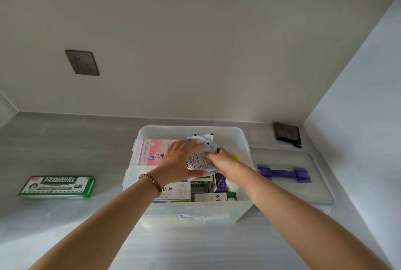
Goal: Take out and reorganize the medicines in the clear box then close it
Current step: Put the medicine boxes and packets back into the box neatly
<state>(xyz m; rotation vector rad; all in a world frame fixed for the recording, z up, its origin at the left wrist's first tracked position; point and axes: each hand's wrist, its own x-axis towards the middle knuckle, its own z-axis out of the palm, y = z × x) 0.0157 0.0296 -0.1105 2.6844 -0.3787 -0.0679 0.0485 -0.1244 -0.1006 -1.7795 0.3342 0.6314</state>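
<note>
The clear box (191, 211) stands open on the counter in front of me, packed with medicine cartons. A pink and white carton (152, 152) lies at its back left. Both hands are inside the box. My left hand (180, 159) and my right hand (219, 159) together grip a bundle of white printed sachets (199, 159) over the box's middle. More white sachets (204, 138) stick up behind my fingers. A yellow item (234, 156) shows beside my right hand. Blue, green and white cartons (219, 183) fill the front.
The box's clear lid (299, 191) with its purple handle (284, 173) lies flat to the right of the box. A green and white medicine carton (57, 186) rests on the counter at left. A folded dark cloth (287, 134) sits in the back right corner. A wall socket (82, 62) is above.
</note>
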